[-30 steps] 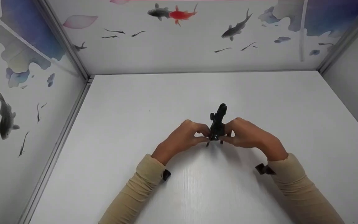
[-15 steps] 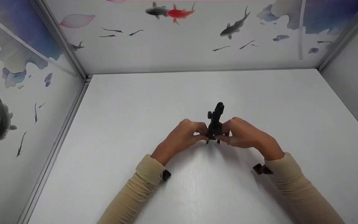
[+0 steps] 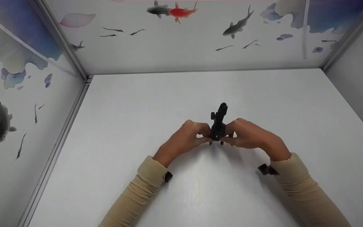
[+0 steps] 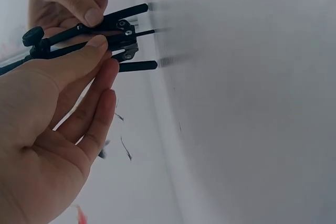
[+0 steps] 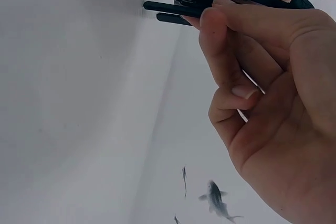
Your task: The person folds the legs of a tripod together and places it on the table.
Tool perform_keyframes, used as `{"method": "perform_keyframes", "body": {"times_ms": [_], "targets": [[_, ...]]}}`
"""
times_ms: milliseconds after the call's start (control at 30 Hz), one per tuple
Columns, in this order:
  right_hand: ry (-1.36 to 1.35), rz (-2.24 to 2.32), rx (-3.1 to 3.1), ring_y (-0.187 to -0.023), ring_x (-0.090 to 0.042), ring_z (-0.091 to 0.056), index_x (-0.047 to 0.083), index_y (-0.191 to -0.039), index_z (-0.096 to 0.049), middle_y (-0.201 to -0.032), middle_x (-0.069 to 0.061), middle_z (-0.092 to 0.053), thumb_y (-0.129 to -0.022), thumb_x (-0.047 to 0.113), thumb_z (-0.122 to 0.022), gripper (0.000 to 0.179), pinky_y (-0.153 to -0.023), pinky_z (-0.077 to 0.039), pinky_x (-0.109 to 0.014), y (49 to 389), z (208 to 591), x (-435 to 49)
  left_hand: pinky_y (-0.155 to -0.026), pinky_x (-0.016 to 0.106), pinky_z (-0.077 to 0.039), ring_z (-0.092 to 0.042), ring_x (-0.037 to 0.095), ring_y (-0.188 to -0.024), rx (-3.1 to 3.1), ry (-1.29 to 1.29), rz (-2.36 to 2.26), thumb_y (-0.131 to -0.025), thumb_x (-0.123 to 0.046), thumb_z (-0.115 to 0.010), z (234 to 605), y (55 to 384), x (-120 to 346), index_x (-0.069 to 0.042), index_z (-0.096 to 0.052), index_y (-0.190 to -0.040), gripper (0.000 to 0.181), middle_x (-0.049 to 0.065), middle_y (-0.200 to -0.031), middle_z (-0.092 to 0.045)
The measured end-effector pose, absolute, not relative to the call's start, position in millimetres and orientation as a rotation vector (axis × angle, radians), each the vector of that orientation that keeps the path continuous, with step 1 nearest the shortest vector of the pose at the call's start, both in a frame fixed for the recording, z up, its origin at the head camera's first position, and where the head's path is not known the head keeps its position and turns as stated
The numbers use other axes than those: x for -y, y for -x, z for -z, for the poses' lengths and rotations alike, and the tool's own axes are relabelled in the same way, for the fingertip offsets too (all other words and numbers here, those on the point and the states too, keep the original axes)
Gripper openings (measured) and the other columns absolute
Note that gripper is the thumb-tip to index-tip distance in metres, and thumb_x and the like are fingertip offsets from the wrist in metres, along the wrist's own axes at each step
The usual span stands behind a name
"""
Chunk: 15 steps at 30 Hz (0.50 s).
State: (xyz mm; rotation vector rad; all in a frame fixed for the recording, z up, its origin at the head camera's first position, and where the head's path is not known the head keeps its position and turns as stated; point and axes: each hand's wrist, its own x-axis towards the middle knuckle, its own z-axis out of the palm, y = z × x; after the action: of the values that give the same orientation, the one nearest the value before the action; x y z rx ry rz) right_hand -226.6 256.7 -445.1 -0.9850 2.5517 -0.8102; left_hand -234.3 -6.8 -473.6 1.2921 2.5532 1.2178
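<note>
Head view: white table (image 3: 143, 101) within fish-painted walls (image 3: 181, 47); left hand (image 3: 186, 135) and right hand (image 3: 253, 135) pinch the black tripod (image 3: 218, 125) between them.

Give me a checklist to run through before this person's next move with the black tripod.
1. Left grip on the tripod: ok, fingers pinch it.
2. Right grip on it: ok, pinching the opposite side.
3. Legs pointing down at the table: ok.
4. Legs spread wide: not ok, they sit close together.
5. Leg tips touching the table: cannot tell.
6. Knob free of fingers: ok in the head view.
</note>
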Motion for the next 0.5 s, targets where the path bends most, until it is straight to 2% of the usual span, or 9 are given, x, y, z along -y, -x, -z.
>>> {"method": "perform_keyframes", "body": {"times_ms": [100, 200, 333, 500], "targets": [[0.995, 0.774, -2.536, -0.084, -0.007, -0.074, 0.018, -0.120, -0.085, -0.112, 0.003, -0.084, -0.100, 0.009, -0.076, 0.023, -0.076, -0.060, -0.030, 227.2, 442.9, -258.5, -0.095, 0.037, -0.063, -0.083, 0.013, -0.097, -2.530, -1.238, -1.196, -0.097, -0.010, -0.082, 473.8, 233.9, 7.7, -0.006, -0.078, -0.113, 0.017, 0.006, -0.103, -0.085], [0.998, 0.737, -2.554, -0.087, -0.006, -0.074, 0.020, -0.120, -0.085, -0.113, 0.004, -0.084, -0.100, 0.009, -0.077, 0.024, -0.079, -0.060, -0.030, 227.4, 442.6, -260.0, -0.101, 0.036, -0.060, -0.082, 0.011, -0.100, -2.533, -1.197, -1.164, -0.100, -0.016, -0.080, 473.7, 233.1, 7.6, -0.007, -0.075, -0.121, 0.023, 0.004, -0.106, -0.085], [1.013, 0.699, -2.603, -0.084, -0.005, -0.073, 0.022, -0.117, -0.086, -0.106, 0.007, -0.085, -0.099, 0.011, -0.079, 0.022, -0.077, -0.059, -0.030, 228.1, 443.7, -260.8, -0.102, 0.035, -0.059, -0.081, 0.010, -0.104, -2.521, -1.161, -1.139, -0.103, -0.021, -0.076, 473.1, 231.7, 5.7, -0.009, -0.074, -0.125, 0.025, 0.004, -0.109, -0.085], [1.031, 0.694, -2.657, -0.079, -0.004, -0.071, 0.022, -0.111, -0.087, -0.099, 0.008, -0.085, -0.097, 0.012, -0.082, 0.018, -0.073, -0.058, -0.029, 228.8, 445.0, -260.8, -0.099, 0.035, -0.061, -0.082, 0.012, -0.103, -2.509, -1.163, -1.144, -0.105, -0.020, -0.073, 472.0, 229.4, 3.4, -0.008, -0.074, -0.123, 0.021, 0.007, -0.110, -0.085]]}}
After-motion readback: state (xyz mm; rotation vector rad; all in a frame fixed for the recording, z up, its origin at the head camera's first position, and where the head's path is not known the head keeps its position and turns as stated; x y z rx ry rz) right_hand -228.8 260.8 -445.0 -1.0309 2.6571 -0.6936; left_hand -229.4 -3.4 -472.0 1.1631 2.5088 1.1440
